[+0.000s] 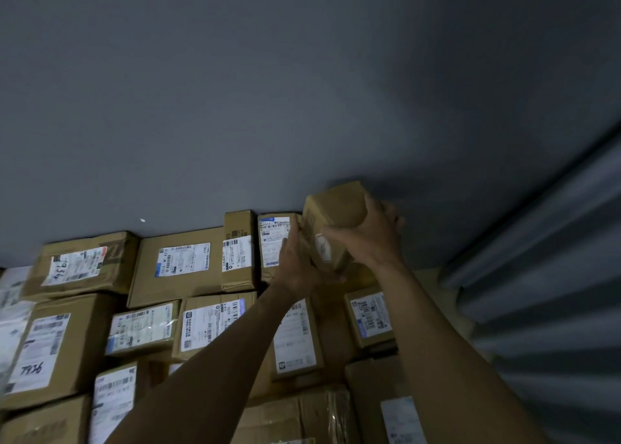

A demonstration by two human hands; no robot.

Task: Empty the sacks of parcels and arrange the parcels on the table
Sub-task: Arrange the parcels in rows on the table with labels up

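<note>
Cardboard parcel [336, 222], small, brown, with one white label on its near face. It is held tilted and lifted off the stack, close against the grey wall [302, 90].

- Right hand [366, 238]: fingers curled over the parcel's top and far side, gripping it.
- Left hand [295, 265]: fingers laid up the parcel's left face, thumb tucked under its lower edge, holding it from below.
- Left of the parcel: an upright labelled carton [274, 242], just beside the left fingers. Beyond it are a narrow carton [238, 252], a wide flat carton [181, 265] and a carton marked "7936" [80, 265].
- Below the parcel: a small labelled box [369, 316] and further rows of cartons, packed edge to edge with labels up.
- Right of the parcel: a corrugated metal shutter [554, 258].
- Table: hidden beneath the stock.
- Sacks: none in view.

Progress, as judged: the arranging is well advanced, with several full rows laid. The parcel looks bound for the gap at the wall end of the back row. Whether any sacks remain unemptied cannot be told.
</note>
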